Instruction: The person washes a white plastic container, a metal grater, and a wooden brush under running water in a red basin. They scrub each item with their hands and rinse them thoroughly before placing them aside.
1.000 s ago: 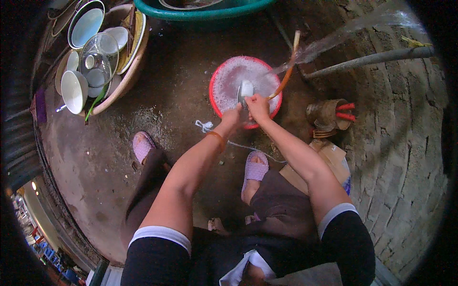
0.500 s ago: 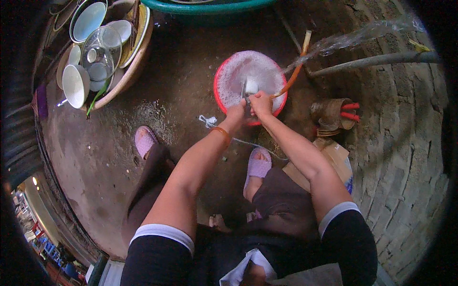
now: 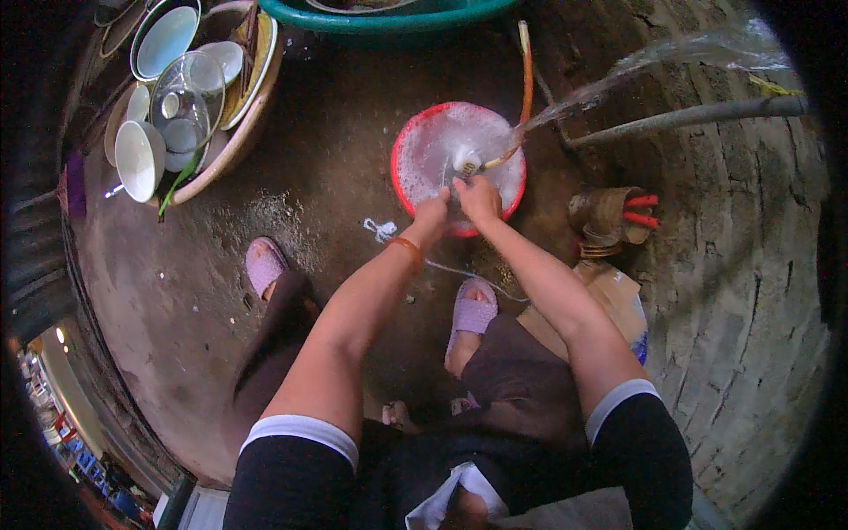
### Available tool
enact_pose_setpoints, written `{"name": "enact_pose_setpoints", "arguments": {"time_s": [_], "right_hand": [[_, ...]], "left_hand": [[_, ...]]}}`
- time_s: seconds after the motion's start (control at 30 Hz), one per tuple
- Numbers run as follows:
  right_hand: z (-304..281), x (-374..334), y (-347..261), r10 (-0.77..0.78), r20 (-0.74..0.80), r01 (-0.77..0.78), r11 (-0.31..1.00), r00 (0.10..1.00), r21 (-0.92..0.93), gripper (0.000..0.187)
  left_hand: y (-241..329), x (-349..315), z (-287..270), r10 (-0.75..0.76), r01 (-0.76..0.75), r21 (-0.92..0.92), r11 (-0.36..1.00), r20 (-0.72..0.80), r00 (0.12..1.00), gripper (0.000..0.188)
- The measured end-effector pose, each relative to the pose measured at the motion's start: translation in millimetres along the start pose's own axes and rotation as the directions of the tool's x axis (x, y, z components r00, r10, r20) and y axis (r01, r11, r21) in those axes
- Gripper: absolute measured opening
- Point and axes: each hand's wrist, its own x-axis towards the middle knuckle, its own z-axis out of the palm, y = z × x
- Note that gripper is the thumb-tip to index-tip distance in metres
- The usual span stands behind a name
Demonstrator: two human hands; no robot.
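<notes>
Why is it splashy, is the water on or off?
On: a stream of water arcs down from the upper right to the red bowl.

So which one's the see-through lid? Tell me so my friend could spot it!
At the top left, find the big, full tan basin. Just up and right of its lowest white bowl is the round lid. Unlike its neighbours, it's see-through with a knob in the middle.
</notes>
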Motion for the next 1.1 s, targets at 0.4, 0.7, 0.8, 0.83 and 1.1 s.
{"name": "enact_pose_setpoints", "arguments": {"time_s": [0.4, 0.7, 0.8, 0.83, 1.1], "right_hand": [[-50.8, 6.8, 16.2, -0.155, 0.006, 0.146, 0.943, 0.988, 0.298, 0.027], [-50.9, -31.4, 142.2, 0.164, -0.114, -0.166, 0.986, 0.980, -0.007, 0.027], [-54.6, -37.7, 162.5, 0.322, 0.049, -0.285, 0.891, 0.945, -0.354, 0.028], [-56.7, -37.4, 161.0, 0.321, 0.004, -0.292, 0.866, 0.947, -0.405, 0.028], [-47.8, 6.6, 44.8, -0.428, -0.362, 0.518, 0.831, 0.828, 0.202, 0.035]], "left_hand": [[10.0, 36.9, -5.6, 0.000, 0.041, 0.284, 0.958, -0.144, 0.990, 0.021], [42.6, -24.9, 15.7, 0.015, -0.464, 0.745, -0.480, 0.536, 0.844, 0.023], [45.6, -26.2, 17.2, 0.004, -0.480, 0.697, -0.533, 0.570, 0.822, 0.026], [44.6, -22.7, 16.1, 0.019, -0.461, 0.717, -0.523, 0.551, 0.834, 0.026], [34.2, -21.2, 7.5, 0.116, -0.429, 0.811, -0.398, 0.509, 0.853, 0.028]]}}
